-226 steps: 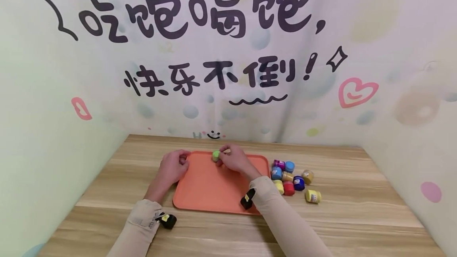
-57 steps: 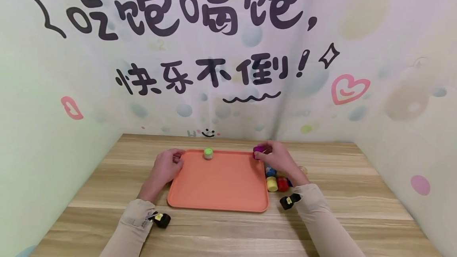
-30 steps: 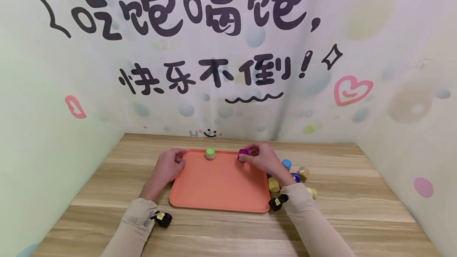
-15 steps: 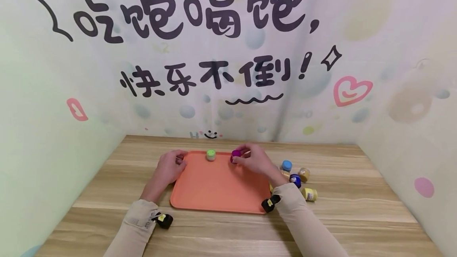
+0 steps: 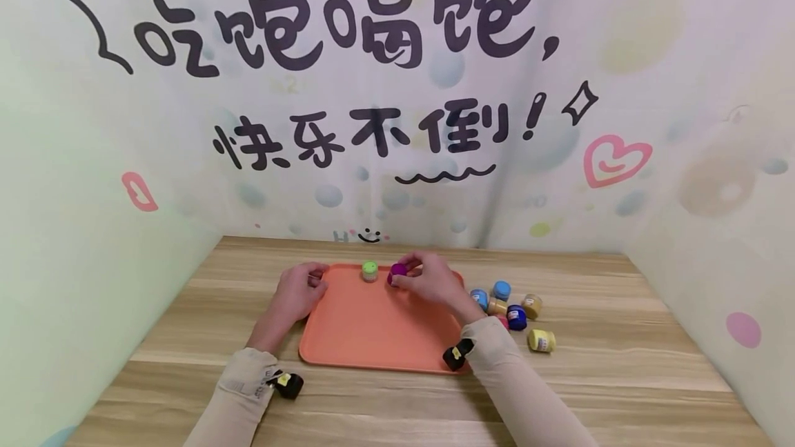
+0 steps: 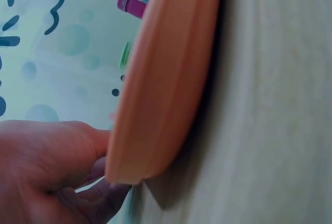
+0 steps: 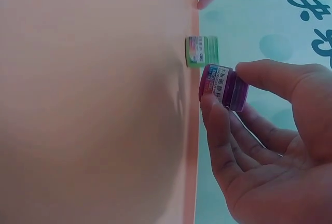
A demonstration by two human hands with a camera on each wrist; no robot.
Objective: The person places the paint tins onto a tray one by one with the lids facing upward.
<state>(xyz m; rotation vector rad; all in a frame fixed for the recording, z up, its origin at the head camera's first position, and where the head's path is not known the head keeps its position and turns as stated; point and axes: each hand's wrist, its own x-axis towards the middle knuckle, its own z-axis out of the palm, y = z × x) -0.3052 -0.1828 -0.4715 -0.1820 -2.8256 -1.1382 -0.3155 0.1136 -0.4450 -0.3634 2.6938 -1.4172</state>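
My right hand (image 5: 431,283) pinches a purple paint jar (image 5: 397,272) between thumb and fingers, over the far edge of the orange tray (image 5: 366,330). In the right wrist view the held jar (image 7: 220,86) shows a printed label and looks slightly tilted; whether it touches the tray I cannot tell. Just left of it, upright inside the far rim, stands a green-lidded paint jar (image 5: 369,271). My left hand (image 5: 299,292) grips the tray's far left corner, its thumb against the rim in the left wrist view and some fingers partly hidden.
Several paint jars lie or stand right of the tray, among them a light blue jar (image 5: 502,289), a dark blue jar (image 5: 517,317), an ochre jar (image 5: 531,305) and a yellow jar (image 5: 542,341). A printed curtain (image 5: 397,205) closes off the table's back.
The green jar was let go on the tray's far side. My right hand took the purple jar from the group and carried it left, close to the green one. The left hand stays put.
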